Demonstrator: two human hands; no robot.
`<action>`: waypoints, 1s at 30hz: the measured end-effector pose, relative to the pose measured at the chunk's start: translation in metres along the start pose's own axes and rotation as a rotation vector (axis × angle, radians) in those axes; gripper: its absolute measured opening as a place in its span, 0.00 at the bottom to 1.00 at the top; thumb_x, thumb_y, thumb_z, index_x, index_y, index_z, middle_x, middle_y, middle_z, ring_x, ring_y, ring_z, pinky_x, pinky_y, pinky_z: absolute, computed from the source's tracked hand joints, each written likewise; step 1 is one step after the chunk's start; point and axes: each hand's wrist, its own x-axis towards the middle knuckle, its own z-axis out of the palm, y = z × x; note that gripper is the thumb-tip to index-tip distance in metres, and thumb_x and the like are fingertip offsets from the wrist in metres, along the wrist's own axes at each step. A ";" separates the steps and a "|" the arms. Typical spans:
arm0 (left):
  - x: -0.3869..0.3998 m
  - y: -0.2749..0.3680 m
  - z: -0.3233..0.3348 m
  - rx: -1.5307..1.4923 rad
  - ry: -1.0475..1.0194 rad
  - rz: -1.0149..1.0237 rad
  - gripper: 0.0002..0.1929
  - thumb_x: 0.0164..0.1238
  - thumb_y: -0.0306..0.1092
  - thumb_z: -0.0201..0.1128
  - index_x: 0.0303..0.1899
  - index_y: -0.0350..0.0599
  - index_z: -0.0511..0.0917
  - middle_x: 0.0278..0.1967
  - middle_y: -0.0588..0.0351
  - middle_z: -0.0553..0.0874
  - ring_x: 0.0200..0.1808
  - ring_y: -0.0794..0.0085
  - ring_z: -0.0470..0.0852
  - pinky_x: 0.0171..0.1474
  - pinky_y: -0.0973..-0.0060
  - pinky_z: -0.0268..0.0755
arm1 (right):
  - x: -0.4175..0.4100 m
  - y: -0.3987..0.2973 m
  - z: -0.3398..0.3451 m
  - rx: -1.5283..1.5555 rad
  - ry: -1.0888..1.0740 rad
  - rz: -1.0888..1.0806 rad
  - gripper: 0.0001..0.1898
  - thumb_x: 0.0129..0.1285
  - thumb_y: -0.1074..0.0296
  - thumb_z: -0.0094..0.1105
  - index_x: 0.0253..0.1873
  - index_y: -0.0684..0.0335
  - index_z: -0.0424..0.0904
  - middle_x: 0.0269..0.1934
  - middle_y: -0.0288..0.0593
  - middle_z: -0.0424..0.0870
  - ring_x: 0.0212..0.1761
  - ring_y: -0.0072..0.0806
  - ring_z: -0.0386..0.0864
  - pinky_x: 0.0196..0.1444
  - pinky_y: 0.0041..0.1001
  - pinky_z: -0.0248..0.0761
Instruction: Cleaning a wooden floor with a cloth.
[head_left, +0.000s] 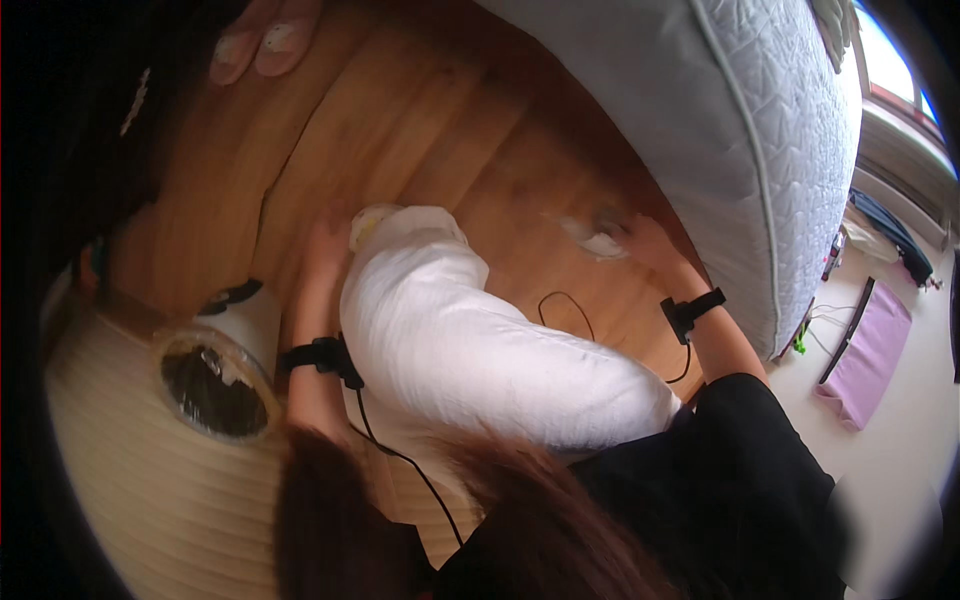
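My right hand (651, 241) reaches low over the wooden floor (420, 142) beside the bed. Its fingers are on a crumpled white piece, perhaps tissue (602, 244), with a dark grey patch at its upper edge; both are blurred. My left hand (328, 234) is down by my slippered foot (369, 223), left of my bent knee in white trousers (450, 337). Blur hides its fingers, and nothing shows in it. Each wrist bears a black strap with a small device and a cable.
A white bin (255, 319) with a dark liner stands left of my left forearm. The quilted mattress side (712, 150) rises close on the right. Pink slippers (279, 45) lie at the far left. A thin black cable (566, 296) loops on the floor. Beyond the bed is a pink cloth item (870, 352).
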 end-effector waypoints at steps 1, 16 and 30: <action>-0.019 0.016 -0.006 -0.058 -0.021 -0.023 0.22 0.62 0.38 0.48 0.55 0.34 0.68 0.54 0.40 0.73 0.57 0.52 0.69 0.59 0.67 0.60 | -0.009 -0.010 -0.013 -0.082 -0.057 -0.080 0.18 0.57 0.57 0.48 0.47 0.61 0.77 0.38 0.56 0.79 0.41 0.43 0.77 0.44 0.34 0.68; -0.267 0.128 -0.029 -0.035 0.072 -0.302 0.16 0.61 0.38 0.50 0.49 0.45 0.73 0.47 0.49 0.79 0.49 0.57 0.76 0.52 0.67 0.67 | -0.116 -0.039 -0.066 0.385 0.113 -0.246 0.14 0.54 0.65 0.52 0.43 0.66 0.77 0.35 0.50 0.75 0.39 0.44 0.74 0.43 0.35 0.66; -0.353 0.122 0.082 -0.067 0.191 -0.544 0.15 0.61 0.40 0.50 0.47 0.47 0.75 0.45 0.49 0.80 0.49 0.56 0.77 0.51 0.67 0.68 | -0.085 -0.043 -0.066 0.102 -0.035 -0.492 0.17 0.51 0.60 0.54 0.43 0.63 0.78 0.42 0.55 0.78 0.44 0.47 0.75 0.46 0.36 0.68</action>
